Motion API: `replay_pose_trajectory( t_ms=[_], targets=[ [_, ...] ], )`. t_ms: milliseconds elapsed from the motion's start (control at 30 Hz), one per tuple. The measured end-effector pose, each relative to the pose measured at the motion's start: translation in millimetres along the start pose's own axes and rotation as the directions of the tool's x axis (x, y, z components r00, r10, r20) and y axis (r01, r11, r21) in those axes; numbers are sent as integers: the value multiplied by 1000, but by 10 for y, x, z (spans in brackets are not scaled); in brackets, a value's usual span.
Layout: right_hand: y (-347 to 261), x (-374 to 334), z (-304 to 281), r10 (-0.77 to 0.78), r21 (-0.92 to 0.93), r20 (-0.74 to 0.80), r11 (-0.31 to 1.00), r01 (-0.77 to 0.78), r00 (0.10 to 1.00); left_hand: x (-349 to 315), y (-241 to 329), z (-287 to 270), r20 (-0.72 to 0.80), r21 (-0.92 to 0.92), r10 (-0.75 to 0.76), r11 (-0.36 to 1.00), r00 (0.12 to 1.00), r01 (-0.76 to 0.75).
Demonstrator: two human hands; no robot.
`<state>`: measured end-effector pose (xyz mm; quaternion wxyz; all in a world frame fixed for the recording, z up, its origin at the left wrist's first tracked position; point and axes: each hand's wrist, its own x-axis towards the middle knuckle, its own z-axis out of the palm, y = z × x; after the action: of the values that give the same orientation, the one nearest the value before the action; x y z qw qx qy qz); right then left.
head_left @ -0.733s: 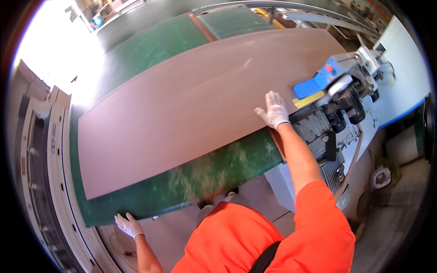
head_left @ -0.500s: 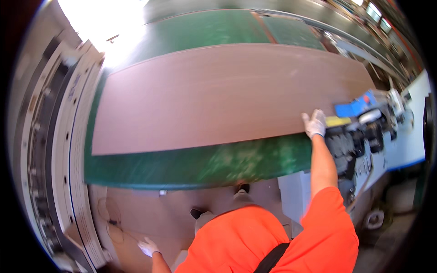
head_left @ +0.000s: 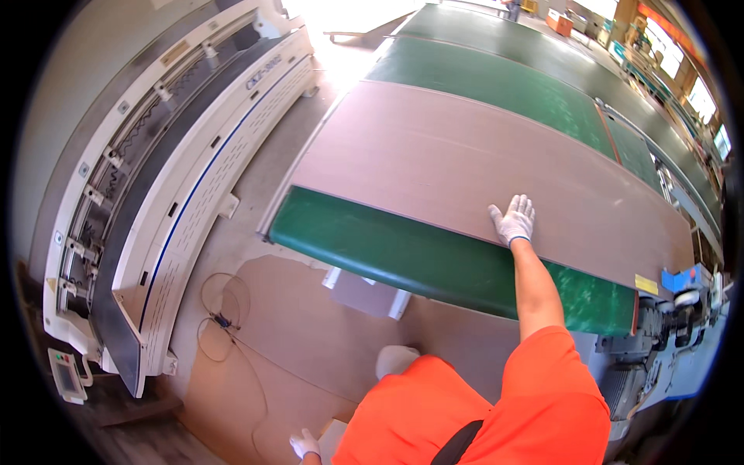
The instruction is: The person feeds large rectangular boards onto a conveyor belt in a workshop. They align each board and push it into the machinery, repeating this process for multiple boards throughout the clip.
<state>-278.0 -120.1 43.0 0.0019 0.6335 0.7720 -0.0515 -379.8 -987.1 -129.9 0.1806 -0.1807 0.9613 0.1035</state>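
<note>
A long, flat brownish board (head_left: 434,155) lies across a green conveyor belt (head_left: 372,244), whose rounded front end shows below the board's near edge. My right hand (head_left: 513,221), in a white glove, rests near that edge with fingers spread, palm toward the board's surface. It grips nothing. My left hand (head_left: 304,443), also white-gloved, hangs low at the bottom of the view, away from the board. Its fingers look loosely apart, and nothing shows in them.
A long white machine (head_left: 194,186) with a dark top strip runs along the left, with a small control panel (head_left: 68,376) at its near end. Machinery with motors (head_left: 659,341) stands at the right end of the belt. A thin cable (head_left: 225,319) lies coiled on the floor.
The view has turned, so the machine at left shows more fully and the motors sit farther right. My right hand is now farther left along the board, away from the motors.
</note>
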Motion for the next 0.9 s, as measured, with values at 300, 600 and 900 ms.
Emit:
replay_pose_trajectory(
  t_ms=[300,600,900],
  targets=[
    [-2779,155,295,-154,57,-44,986,156,987,2597,1586,-609,-51,-244,349,904,936,-351],
    [-5769,-146,464,-442,120,-22,889,441,897,4829,2398,-1506,137,-42,269,963,953,-266],
    [-8348,162,573,-534,191,-8,829,525,845,7899,4440,-2393,241,164,420,871,875,-464]
  ],
)
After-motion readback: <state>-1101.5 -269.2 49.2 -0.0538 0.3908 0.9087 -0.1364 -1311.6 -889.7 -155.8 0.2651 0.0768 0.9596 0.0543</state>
